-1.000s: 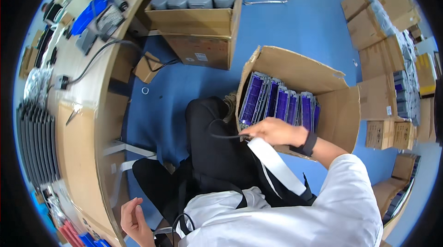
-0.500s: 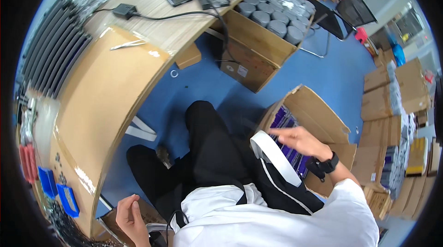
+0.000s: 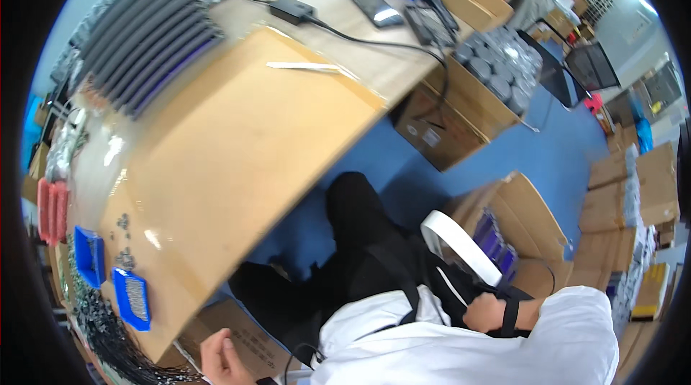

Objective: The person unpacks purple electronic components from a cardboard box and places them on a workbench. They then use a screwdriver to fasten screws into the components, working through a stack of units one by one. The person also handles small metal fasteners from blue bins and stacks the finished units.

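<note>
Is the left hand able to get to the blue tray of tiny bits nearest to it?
Probably yes. The left hand looks empty, and the blue tray sits close by on the table. Only the table's edge seems to lie between them.

Room above brown sheet (image 3: 223,133), tweezers (image 3: 302,66) far side, blue trays (image 3: 88,254) left

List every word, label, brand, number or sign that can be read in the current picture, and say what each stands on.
No text can be quoted from this view.
White label on the brown carton holding grey round items: too small to read.
Pale round mark beside that label: too small to make out.
Dark print on the cardboard box by the left hand: too blurred to read.
</note>
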Demonstrator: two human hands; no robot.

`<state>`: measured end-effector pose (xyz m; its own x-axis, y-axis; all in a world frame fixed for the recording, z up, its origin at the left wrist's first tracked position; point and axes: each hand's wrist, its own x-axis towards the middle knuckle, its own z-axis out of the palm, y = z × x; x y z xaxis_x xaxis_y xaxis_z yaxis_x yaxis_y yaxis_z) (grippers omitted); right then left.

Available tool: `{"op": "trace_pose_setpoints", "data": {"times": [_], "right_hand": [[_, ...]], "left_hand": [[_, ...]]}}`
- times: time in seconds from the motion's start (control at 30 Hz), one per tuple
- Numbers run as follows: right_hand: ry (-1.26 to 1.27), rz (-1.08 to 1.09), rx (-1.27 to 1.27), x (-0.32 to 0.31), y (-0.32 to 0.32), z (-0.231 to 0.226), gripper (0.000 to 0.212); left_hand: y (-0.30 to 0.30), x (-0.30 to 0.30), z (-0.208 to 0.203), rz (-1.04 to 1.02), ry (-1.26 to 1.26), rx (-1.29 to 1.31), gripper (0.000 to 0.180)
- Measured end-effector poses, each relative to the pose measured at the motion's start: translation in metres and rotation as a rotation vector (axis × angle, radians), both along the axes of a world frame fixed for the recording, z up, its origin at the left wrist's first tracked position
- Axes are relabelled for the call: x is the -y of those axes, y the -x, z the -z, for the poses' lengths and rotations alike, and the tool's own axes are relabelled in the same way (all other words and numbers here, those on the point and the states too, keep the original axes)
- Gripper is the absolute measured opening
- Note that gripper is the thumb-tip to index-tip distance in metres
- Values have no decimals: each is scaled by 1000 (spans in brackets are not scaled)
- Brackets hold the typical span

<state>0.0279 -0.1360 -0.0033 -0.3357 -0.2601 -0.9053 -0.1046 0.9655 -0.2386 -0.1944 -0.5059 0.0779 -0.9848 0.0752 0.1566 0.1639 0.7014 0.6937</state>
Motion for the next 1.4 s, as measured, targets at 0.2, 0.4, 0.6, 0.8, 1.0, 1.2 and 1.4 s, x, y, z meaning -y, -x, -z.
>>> {"op": "trace_pose_setpoints", "data": {"times": [0.2, 0.4, 0.6, 0.8, 1.0, 1.2, 1.4], "right_hand": [[3, 219, 122, 32, -11, 101, 25], [96, 171, 198, -7, 79, 69, 26], [68, 80, 172, -21, 124, 67, 27], [132, -6, 260, -23, 150, 56, 29], [572, 208, 119, 7, 250, -104, 28], [996, 829, -753, 41, 361, -154, 38], [1096, 967, -925, 53, 476, -127, 39]], "left_hand": [[17, 28, -19, -77, 5, -30, 12], [28, 53, -13, -149, -49, -30, 13], [33, 45, -4, -118, -49, -122, 15], [30, 30, 4, -31, -122, -161, 20], [37, 22, -13, -98, -109, -257, 17], [86, 31, -3, -37, -103, -275, 28], [118, 35, 5, 230, 370, -108, 77]]}}
